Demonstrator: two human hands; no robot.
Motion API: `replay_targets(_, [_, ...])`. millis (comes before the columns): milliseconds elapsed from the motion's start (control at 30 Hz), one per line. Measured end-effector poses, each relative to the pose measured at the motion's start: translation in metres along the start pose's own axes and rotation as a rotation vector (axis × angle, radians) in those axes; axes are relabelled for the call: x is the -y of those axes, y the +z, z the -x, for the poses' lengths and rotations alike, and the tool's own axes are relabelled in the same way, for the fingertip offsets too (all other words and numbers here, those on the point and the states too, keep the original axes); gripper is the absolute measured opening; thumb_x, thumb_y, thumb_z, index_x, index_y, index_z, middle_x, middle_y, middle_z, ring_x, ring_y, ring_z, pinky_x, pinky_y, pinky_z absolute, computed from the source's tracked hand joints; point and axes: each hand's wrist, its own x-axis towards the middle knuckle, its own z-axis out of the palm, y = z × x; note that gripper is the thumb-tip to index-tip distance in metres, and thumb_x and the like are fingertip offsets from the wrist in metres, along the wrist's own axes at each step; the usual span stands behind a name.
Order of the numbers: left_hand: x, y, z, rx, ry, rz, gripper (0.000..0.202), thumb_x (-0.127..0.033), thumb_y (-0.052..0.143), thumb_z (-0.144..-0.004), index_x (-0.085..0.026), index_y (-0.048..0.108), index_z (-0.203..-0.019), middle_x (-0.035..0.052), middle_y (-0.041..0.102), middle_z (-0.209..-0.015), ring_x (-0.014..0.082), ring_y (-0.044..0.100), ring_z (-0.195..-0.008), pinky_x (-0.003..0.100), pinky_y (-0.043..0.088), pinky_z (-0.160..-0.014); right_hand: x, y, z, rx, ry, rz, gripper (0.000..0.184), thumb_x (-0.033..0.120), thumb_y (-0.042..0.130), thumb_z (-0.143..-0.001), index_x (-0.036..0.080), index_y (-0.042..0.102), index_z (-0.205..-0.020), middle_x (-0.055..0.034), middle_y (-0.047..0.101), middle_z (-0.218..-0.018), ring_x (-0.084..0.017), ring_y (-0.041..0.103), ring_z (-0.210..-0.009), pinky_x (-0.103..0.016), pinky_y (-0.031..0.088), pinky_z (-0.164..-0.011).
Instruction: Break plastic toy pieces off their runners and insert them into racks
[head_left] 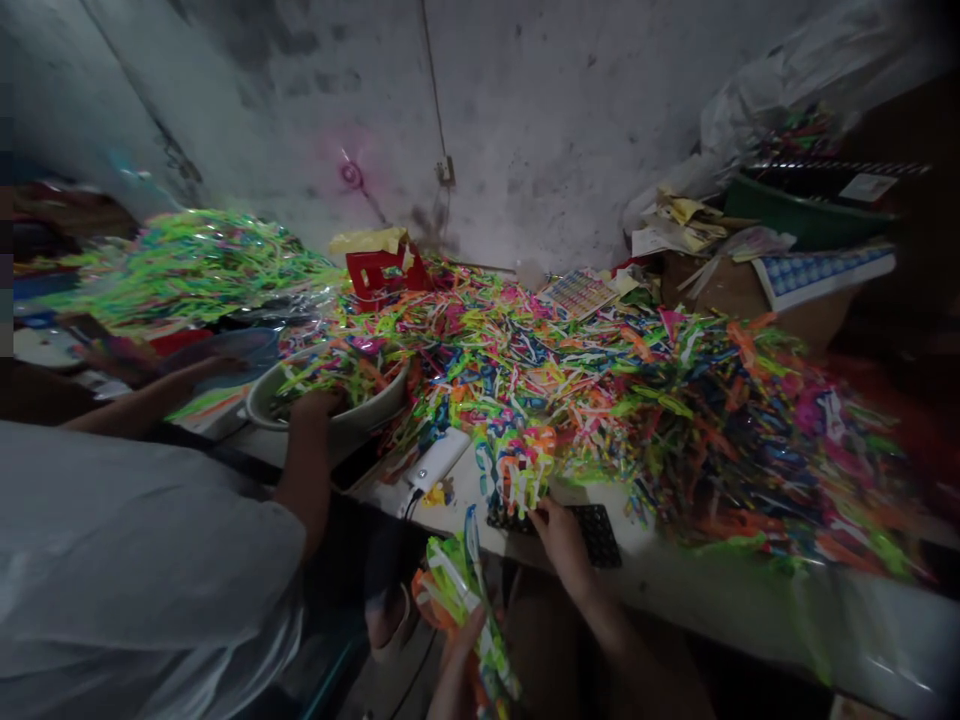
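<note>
My left hand is closed round a bunch of long plastic pieces in green, orange, white and blue, held low in front of the table edge. My right hand reaches over a black tray with rows of holes. Its fingers are pinched together beside a cluster of bright plastic pieces that stand upright at the tray's left part. What lies between those fingertips is too small to make out. The left end of the tray is mostly hidden by the cluster.
A large heap of loose colourful plastic pieces covers the table behind the tray. A white power bank with a cable lies to the left. A co-worker reaches into a white basin. Behind stand a red crate and a fan.
</note>
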Motion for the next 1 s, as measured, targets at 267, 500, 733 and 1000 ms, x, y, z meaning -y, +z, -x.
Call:
replay_targets(267, [0.019, 0.005, 0.029, 0.094, 0.029, 0.138, 0.058, -0.022, 0.073, -0.063, -0.015, 0.053, -0.116, 0.0082, 0.069, -0.094, 0.0253, 0.066, -0.085, 0.031, 0.054, -0.072, 0.031, -0.046, 0.072, 0.363, 0.062, -0.523, 0.033, 0.045, 0.048, -0.083, 0.017, 0.064, -0.082, -0.0053, 0.067, -0.077, -0.018, 0.061, -0.071, -0.025, 0.045, -0.064])
replay_targets(500, [0.019, 0.014, 0.039, 0.142, -0.043, 0.091, 0.054, -0.018, 0.07, -0.068, -0.015, 0.051, -0.119, 0.0066, 0.069, -0.092, 0.0222, 0.067, -0.08, 0.03, 0.054, -0.071, 0.05, -0.077, 0.106, 0.607, 0.054, -0.602, 0.02, 0.034, 0.06, -0.075, 0.019, 0.067, -0.086, -0.0016, 0.066, -0.086, -0.016, 0.058, -0.077, -0.023, 0.043, -0.068])
replay_targets(733, [0.026, 0.009, 0.034, 0.083, -0.029, 0.088, 0.058, -0.025, 0.078, -0.059, -0.013, 0.055, -0.111, 0.0045, 0.07, -0.085, 0.0215, 0.067, -0.078, 0.027, 0.054, -0.066, 0.052, -0.08, 0.108, 0.567, 0.135, -0.443, 0.007, 0.023, 0.064, -0.068, 0.022, 0.064, -0.074, 0.0021, 0.063, -0.07, -0.014, 0.057, -0.066, -0.022, 0.043, -0.062])
replay_targets(1000, [0.027, 0.011, 0.039, 0.102, -0.072, 0.153, 0.059, -0.025, 0.081, -0.054, -0.015, 0.057, -0.107, 0.0053, 0.069, -0.09, 0.0229, 0.066, -0.079, 0.029, 0.054, -0.065, 0.041, -0.076, 0.078, 0.253, 0.191, -0.802, 0.029, 0.048, 0.057, -0.073, 0.021, 0.055, -0.083, -0.0003, 0.062, -0.068, -0.016, 0.061, -0.061, -0.025, 0.05, -0.052])
